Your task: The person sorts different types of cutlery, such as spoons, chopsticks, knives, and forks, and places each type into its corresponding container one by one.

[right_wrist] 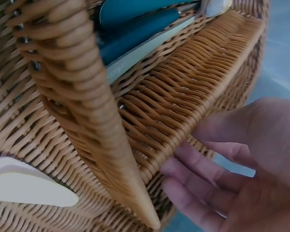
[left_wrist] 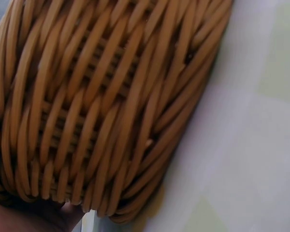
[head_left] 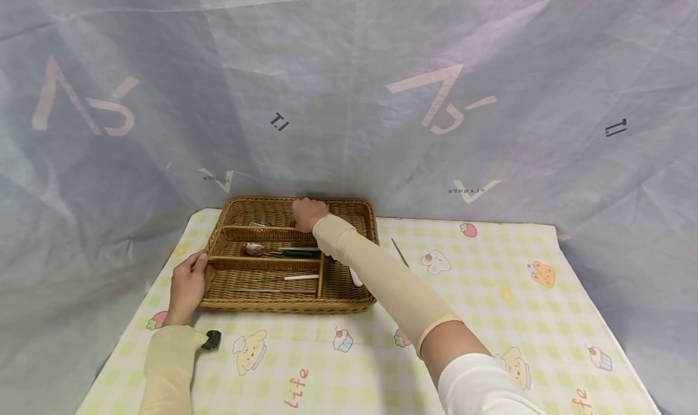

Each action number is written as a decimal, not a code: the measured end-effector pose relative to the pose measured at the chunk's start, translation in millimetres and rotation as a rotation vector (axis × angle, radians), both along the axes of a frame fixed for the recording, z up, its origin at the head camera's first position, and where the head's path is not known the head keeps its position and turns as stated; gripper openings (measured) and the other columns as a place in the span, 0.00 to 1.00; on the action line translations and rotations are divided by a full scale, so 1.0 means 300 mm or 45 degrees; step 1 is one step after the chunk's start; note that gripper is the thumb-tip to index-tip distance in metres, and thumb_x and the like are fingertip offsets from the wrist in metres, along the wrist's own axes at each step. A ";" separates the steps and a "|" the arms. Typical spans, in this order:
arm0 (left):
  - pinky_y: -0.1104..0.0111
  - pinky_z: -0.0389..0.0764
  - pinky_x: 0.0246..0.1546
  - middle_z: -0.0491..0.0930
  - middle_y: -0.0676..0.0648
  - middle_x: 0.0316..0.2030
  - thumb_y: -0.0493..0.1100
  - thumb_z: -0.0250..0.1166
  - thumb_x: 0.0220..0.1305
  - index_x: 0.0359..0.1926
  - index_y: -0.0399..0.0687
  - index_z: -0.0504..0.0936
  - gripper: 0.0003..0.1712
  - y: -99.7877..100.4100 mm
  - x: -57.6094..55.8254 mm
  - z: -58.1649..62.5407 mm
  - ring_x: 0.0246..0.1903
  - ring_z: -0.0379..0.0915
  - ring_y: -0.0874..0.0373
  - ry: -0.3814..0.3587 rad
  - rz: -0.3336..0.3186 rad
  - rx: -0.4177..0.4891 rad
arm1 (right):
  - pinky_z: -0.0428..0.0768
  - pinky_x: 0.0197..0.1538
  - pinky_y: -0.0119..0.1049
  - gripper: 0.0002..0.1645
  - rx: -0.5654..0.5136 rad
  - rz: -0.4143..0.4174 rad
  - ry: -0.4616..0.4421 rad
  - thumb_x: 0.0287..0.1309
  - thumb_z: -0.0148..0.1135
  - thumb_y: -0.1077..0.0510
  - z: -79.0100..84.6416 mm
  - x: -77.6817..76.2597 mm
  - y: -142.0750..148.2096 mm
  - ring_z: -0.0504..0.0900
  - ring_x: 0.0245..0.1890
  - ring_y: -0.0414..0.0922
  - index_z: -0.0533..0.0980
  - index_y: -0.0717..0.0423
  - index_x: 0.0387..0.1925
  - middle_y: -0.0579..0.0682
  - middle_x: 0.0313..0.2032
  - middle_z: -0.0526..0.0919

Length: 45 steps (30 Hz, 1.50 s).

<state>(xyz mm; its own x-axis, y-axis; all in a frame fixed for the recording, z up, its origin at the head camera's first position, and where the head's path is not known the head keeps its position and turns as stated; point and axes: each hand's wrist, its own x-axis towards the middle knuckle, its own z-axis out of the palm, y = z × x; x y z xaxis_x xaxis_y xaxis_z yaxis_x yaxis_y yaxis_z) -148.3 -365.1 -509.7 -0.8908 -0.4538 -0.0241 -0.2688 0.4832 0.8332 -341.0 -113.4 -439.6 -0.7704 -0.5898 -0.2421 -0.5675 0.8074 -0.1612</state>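
A brown wicker cutlery basket [head_left: 283, 306] with several compartments stands toward the back of the table. My left hand [head_left: 186, 285] grips its left end, thumb up at the rim; in the left wrist view the woven wall hides most of that hand. My right hand [head_left: 309, 214] reaches into the back compartment, beside the divider [right_wrist: 193, 87]. Its fingers are loosely bent against the wicker, with no utensil visible in them. Forks [head_left: 260, 223] lie left of it. The middle compartment has a spoon [head_left: 254, 249] and green-handled cutlery [head_left: 300, 254].
Thin utensils with a white handle [head_left: 302, 277] and a brown handle [head_left: 297, 291] occupy the front compartment. A pale pink item [head_left: 356, 277] lies in the right compartment. Right of the basket is a thin dark stick [head_left: 400, 252] on the checked tablecloth [head_left: 463, 318]. A grey curtain [head_left: 349, 100] hangs behind.
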 end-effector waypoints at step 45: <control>0.38 0.60 0.78 0.65 0.29 0.77 0.56 0.42 0.89 0.80 0.34 0.66 0.36 0.006 0.009 0.004 0.79 0.55 0.30 -0.007 -0.016 -0.017 | 0.83 0.32 0.47 0.22 -0.574 -0.552 0.182 0.61 0.77 0.60 -0.210 0.492 0.960 0.80 0.30 0.49 0.81 0.70 0.51 0.56 0.34 0.83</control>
<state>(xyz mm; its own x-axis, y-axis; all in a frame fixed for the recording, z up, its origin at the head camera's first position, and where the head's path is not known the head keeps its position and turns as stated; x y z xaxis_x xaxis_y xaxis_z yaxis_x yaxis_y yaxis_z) -145.5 -363.1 -508.4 -0.8961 -0.4432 -0.0230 -0.2673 0.4976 0.8252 -193.5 174.5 -502.7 -0.9680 -0.2376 0.0801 -0.2461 0.8389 -0.4855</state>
